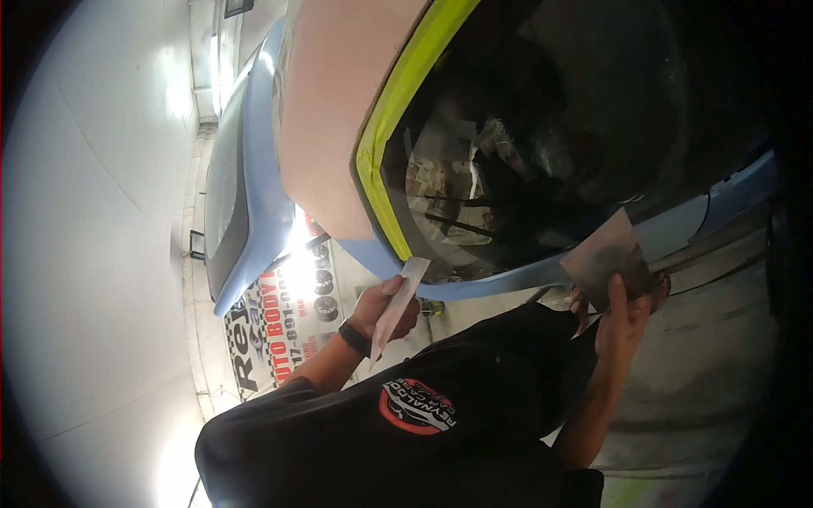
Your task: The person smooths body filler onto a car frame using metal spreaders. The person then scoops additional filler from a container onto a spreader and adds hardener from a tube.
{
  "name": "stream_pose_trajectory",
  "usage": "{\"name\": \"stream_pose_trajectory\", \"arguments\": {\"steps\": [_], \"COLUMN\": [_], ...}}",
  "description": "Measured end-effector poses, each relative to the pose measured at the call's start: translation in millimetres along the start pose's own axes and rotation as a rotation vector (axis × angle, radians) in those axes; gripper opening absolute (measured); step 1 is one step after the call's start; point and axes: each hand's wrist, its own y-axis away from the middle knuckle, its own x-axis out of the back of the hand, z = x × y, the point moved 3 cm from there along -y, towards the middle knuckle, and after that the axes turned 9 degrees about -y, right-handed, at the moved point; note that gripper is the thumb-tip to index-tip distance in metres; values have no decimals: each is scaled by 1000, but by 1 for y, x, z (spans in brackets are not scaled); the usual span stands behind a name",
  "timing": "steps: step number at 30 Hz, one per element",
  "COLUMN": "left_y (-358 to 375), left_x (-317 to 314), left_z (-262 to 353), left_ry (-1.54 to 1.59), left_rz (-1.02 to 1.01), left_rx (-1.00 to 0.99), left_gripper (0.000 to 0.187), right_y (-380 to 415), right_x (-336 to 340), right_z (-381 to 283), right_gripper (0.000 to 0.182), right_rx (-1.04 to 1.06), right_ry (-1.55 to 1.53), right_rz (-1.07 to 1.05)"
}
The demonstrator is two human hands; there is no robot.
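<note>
My left hand (383, 310), with a dark watch at the wrist, grips a narrow pale pinkish sandpaper sheet (398, 310) between thumb and fingers. The sheet's upper end overlaps the lower corner of the yellow-green masking tape (378, 161) in this view. My right hand (622, 326) pinches a larger brownish-pink sandpaper sheet (600, 254), thumb laid on its face and the other fingers largely hidden behind it. Beyond both hands is the car's dark window glass (542, 127), bordered by the tape. A matte pink panel (330, 110) adjoins the tape.
Light blue bodywork (500, 281) runs below the glass. Another blue car part (262, 144) stands farther off. A printed auto body banner (284, 330) hangs behind my left arm, near a bright light. White wall or ceiling (110, 212) fills the left side.
</note>
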Motion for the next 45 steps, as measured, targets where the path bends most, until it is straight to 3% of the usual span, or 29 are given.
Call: {"name": "stream_pose_trajectory", "arguments": {"steps": [6,12,15,21,23,24,26,28,33,37,38,40,41,42,43,44,45], "left_y": [-2,1,3,-7,-7,-3,-3,-6,-9,-7,-8,-5,-3,-9,-11,-16,-20], "left_x": [10,18,24,-8,-21,-27,-25,-19,-10,-20,-26,-39,-54,-47,-48,-40,-44], "left_z": [0,-5,-5,9,11,12,16,19,15,22,26,37,48,59,70,82,96], "left_ry": [-46,-42,-110,2,60,57,19,-41,147,100,38,-68,-98,-228,-160,-254,-205], "left_rz": [-139,37,26,-389,-297,-134,-88,-324,-479,-387,-194,186,159,262,112,27,86], "left_rx": [-68,-55,-59,34,24,-1,-39,-62,35,18,-3,-36,-36,-106,-104,-226,-252], "left_gripper": [39,44,47,45,47,51,56,55,52,49,48,46,42,39,35,35,35], "right_y": [15,19,25,33,42,48,53,56,61,79,89,102,105,114,128,145,161], "right_x": [-12,4,12,28,21,17,19,22,22,7,-4,-25,-36,-49,-63,-80,-96], "right_z": [-30,-18,-16,-9,-26,-35,-37,-38,-35,-55,-71,-99,-110,-118,-126,-133,-143], "right_gripper": [28,26,27,30,30,29,28,26,24,23,23,26,29,32,38,45,46], "right_rx": [97,192,39,133,183,220,244,259,189,217,210,422,631,827,906,972,1086], "right_ry": [-40,-59,-105,-250,-292,-309,-272,-276,-375,-212,-176,37,217,403,569,734,903], "right_rz": [-14,17,9,72,87,95,135,133,107,234,216,85,-39,-177,-261,-355,-406]}}
